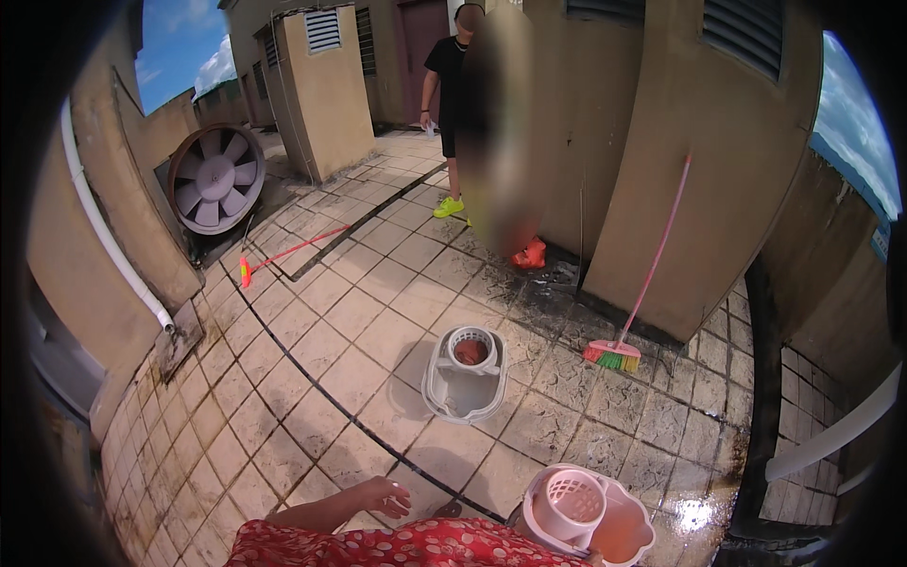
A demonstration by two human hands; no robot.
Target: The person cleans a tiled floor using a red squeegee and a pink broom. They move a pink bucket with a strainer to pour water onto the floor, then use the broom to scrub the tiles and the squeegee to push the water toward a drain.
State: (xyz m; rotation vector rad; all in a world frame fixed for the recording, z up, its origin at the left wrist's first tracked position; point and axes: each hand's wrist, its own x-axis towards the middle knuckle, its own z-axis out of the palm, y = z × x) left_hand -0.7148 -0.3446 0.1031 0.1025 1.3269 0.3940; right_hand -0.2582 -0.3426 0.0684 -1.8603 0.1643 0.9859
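Observation:
My left hand (385, 496) hangs over the tiles at the lower middle, its fingers loosely bent and apart, with nothing visible in it. A patterned red garment (406, 545) fills the bottom edge. My right hand does not show. Beside the garment, at the lower right, stands a pink mop bucket (645, 529) with a perforated wringer basket (574, 498) and cloudy orange-tinted water inside. Farther ahead is a pale grey mop bucket (431, 392). Its round wringer basket (471, 333) holds something reddish-brown.
A pink-handled broom (652, 255) leans against the right wall. One red long-handled tool (293, 249) lies on the tiles near a large fan (215, 178). A person in black (444, 71) stands ahead, near a red bag (530, 253). White pipes run along both sides; wet tiles glisten at right.

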